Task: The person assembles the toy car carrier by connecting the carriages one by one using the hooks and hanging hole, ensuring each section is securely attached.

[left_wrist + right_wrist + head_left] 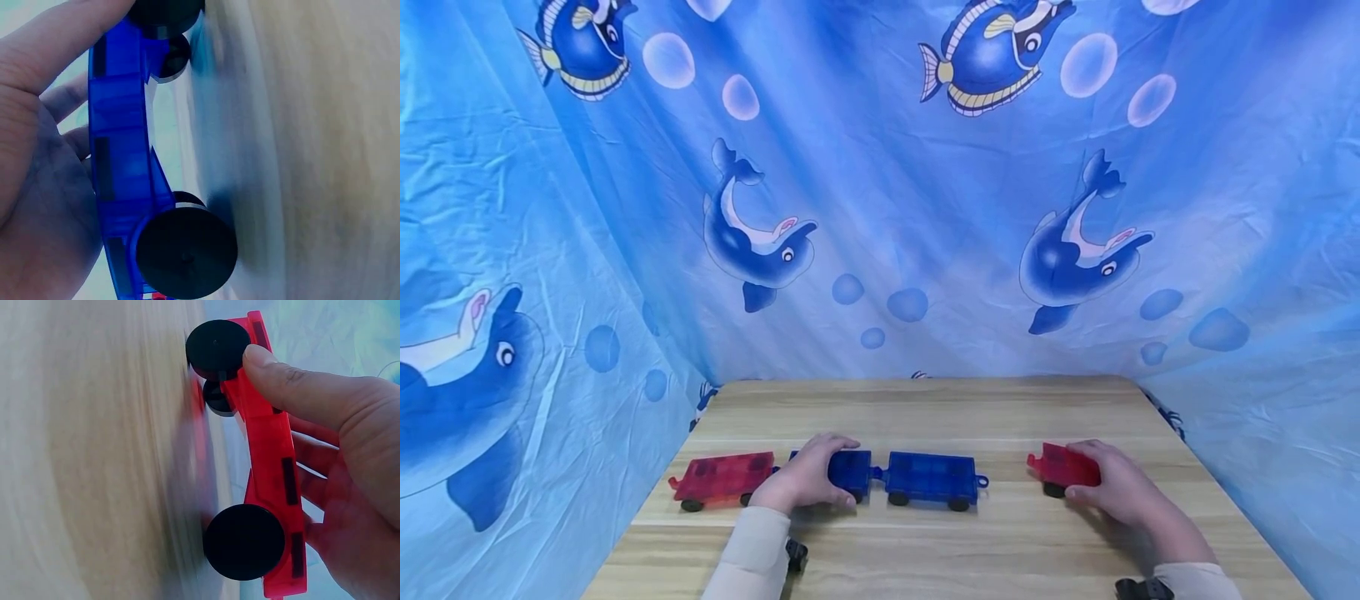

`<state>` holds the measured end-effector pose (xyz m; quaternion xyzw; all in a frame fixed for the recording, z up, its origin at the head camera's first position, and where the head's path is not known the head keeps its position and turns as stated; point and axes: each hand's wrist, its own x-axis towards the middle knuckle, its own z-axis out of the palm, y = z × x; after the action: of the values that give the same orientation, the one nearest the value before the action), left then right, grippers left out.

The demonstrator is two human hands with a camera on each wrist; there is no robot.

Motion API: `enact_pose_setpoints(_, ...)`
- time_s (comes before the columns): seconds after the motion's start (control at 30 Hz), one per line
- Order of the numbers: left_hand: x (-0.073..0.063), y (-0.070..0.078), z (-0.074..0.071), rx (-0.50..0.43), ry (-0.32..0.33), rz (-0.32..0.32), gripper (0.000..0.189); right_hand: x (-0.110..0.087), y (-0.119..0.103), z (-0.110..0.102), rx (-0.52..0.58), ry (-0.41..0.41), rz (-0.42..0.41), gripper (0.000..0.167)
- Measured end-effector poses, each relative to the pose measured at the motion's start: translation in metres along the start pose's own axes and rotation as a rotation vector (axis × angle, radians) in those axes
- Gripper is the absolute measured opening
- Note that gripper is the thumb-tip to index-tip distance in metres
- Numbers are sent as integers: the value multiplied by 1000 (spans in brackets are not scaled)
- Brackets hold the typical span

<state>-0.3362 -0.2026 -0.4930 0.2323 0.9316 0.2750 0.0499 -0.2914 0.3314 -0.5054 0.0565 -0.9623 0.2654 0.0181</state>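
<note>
My left hand point(808, 475) grips a translucent blue toy train wagon point(852, 473) from above, thumb on its near side. That wagon's black wheel point(187, 253) shows large in the left wrist view. A second blue wagon point(932, 477) is coupled on its right, with a ring at its free end. On the left stands a red wagon point(722, 478), its joint with the blue one partly behind my hand. Apart on the right, my right hand point(1120, 483) holds another red wagon point(1066, 465), whose hook points left. Its wheels point(244, 542) are close to the table; whether they touch, I cannot tell.
The wagons stand in a row across a wood-grain table point(925, 550). Bare tabletop shows between the ringed blue wagon and the right-hand red one. A blue curtain point(880, 208) printed with dolphins and fish hangs behind and at both sides.
</note>
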Motion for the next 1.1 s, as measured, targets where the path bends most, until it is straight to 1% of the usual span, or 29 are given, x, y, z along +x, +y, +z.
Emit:
enact_pose_setpoints(0.1, 0, 3, -1, 3, 11, 12, 94, 0, -1, 1, -15, 14, 2, 89)
enact_pose_setpoints(0.37, 4, 14, 1, -22, 27, 0, 88, -2, -5, 5, -33, 25, 1, 87)
enact_pose_setpoints(0.5, 7, 22, 2, -39, 49, 38, 82, -4, -9, 6, -32, 28, 3, 85)
enact_pose_setpoints(0.67, 13, 34, 7, -22, 76, 83, 72, -5, -14, 7, -25, 27, 9, 86)
enact_pose_setpoints(0.97, 26, 58, 23, -11, 49, 135, 67, -6, -19, 11, -21, 24, -13, 91)
enact_pose_setpoints(1.1, 30, 65, 31, -14, 28, 154, 67, -7, -22, 15, -34, 34, -45, 88)
